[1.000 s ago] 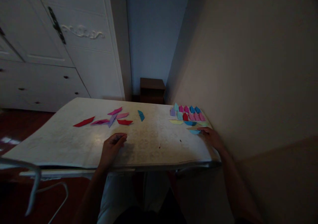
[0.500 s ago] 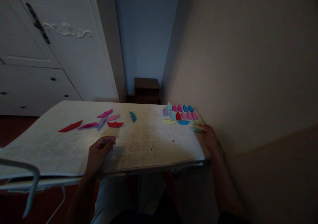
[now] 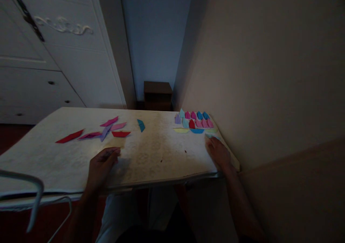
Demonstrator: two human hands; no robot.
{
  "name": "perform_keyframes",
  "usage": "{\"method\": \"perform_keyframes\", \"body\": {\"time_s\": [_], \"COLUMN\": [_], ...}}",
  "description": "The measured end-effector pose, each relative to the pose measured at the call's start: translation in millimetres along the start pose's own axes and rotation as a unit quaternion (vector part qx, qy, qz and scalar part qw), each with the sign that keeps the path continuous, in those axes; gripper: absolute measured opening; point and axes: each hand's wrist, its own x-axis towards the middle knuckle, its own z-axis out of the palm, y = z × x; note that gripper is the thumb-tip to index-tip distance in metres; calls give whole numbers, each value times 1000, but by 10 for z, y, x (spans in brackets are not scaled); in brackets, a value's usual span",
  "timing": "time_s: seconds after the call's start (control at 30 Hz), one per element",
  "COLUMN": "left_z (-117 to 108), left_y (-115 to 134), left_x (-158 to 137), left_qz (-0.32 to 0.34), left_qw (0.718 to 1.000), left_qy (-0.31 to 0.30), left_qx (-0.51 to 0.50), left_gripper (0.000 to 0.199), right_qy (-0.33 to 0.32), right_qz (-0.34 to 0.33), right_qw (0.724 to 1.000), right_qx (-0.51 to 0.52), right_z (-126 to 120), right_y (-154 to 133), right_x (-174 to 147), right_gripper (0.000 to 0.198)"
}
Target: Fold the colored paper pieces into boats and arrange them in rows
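Observation:
My right hand (image 3: 219, 152) is at the right end of the table, its fingers closed on a pale teal folded paper boat (image 3: 211, 135) that they partly cover. Just beyond lie a yellow paper boat (image 3: 181, 130), a blue paper boat (image 3: 197, 131) and a green one (image 3: 211, 131) in a row. My left hand (image 3: 102, 164) hovers low over the table's left half, fingers curled together; what they hold, if anything, is too dark to make out. Nearest to it is a red paper boat (image 3: 121, 134).
Two rows of small upright paper boats (image 3: 192, 123) stand at the back right of the table (image 3: 151, 156). At left lie scattered folded boats, among them a long red one (image 3: 69, 136) and a purple one (image 3: 105, 132). A wall (image 3: 269, 92) borders the right side.
My right hand has shifted left and turned over the teal boat, which now sits closer to the row and is more covered. The left hand keeps its pose. The view has shifted slightly.

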Motion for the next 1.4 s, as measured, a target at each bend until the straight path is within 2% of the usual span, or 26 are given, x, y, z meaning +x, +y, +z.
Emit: {"method": "perform_keyframes", "body": {"time_s": [0.23,0.53,1.0,1.2,1.4], "left_z": [8,4,22,30,32], "left_y": [-55,-57,-62,-25,-40], "left_x": [16,20,18,18,14], "left_qz": [-4,-12,-14,0,14], "left_qw": [1000,1000,1000,1000,999], "left_qy": [-2,10,10,-1,-12], "left_qx": [-6,9,-4,-12,-42], "left_gripper": [37,33,35,32,33], "right_qy": [23,33,76,69,57], "right_qz": [6,14,20,-7,-45], "right_qw": [1000,997,997,997,997], "right_qx": [-2,-64,-18,-26,32], "right_z": [-4,-11,-15,6,33], "right_y": [62,58,31,41,-61], "right_x": [-25,11,-32,-120,-211], "right_gripper": [43,35,32,33,33]}}
